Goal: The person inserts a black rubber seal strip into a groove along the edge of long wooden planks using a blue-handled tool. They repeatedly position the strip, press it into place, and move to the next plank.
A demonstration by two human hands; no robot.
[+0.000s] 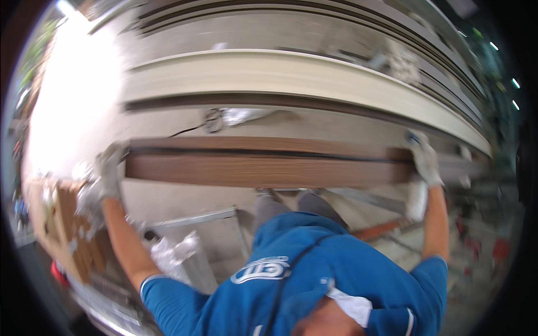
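Observation:
A long brown wood-grain profile (269,172) with a dark groove along its length lies crosswise in front of my body. My left hand (109,171), in a pale work glove, grips its left end. Farther along on the right, my gloved right hand (426,159) holds it near the dark edge, and a blurred length runs on past that hand. Motion blur softens both hands, and the fingers under the profile are hidden. Just beyond it lies a wide cream-coloured beam (280,71) with a dark brown strip along its near side.
More long dark profiles (291,8) run across the far side. A black cable (188,131) and some shiny plastic film (244,115) lie between the beams. Cardboard (70,235) stands at the left, with a plastic-wrapped bundle (188,257) and a metal frame (196,218) near my left arm.

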